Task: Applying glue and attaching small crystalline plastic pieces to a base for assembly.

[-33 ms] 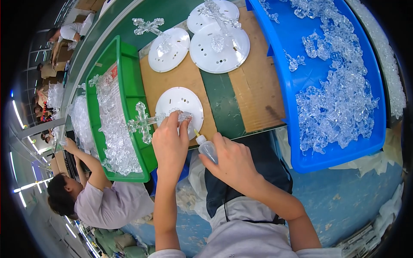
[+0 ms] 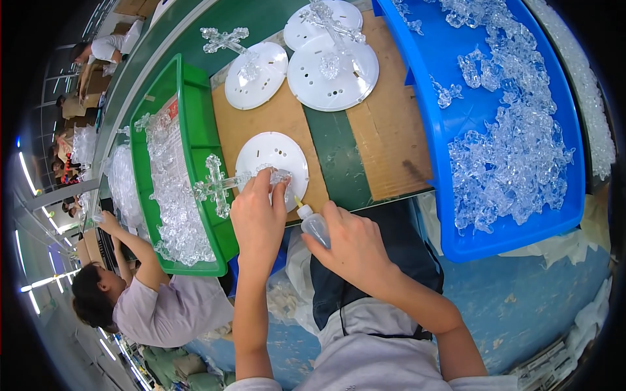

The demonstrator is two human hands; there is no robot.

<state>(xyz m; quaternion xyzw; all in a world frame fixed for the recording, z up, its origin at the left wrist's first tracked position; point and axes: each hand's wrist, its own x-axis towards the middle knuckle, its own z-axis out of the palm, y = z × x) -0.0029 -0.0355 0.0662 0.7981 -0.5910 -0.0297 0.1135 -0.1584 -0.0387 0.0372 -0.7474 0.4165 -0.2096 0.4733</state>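
Fingers, left hand (image 2: 258,215): pinching the foot of a clear plastic cross (image 2: 218,184), pressing it down at the 6 o'clock edge of a white round base (image 2: 272,159).
Fingers, right hand (image 2: 352,244): curled tight around a small squeeze bottle (image 2: 313,223), its yellow nozzle pointing toward 11 o'clock at the foot of the cross.
Green bin (image 2: 195,117): at 9 o'clock of the hands, holding a heap of clear pieces in a bag; too many to count.
Cross in hand: lies tilted out over the bin's rim, arms toward 9 o'clock; judged light, stiff, smooth enough to slip, thin arms likely brittle. Best held low on the shaft near the foot, not by the arms.
Base under it: judged a light, rigid disc that could slide on the cardboard (image 2: 385,124) unless pressed down.
White bases: four in all, one under the hands, three at 12 o'clock on the table (image 2: 332,146).
Crosses: three visible outside the bins, one held and two on the far bases.
Bottle: one; soft-walled, gives under a squeeze.
Blue bin (image 2: 450,156): at 2 o'clock, clear small pieces piled loose, uncountable.
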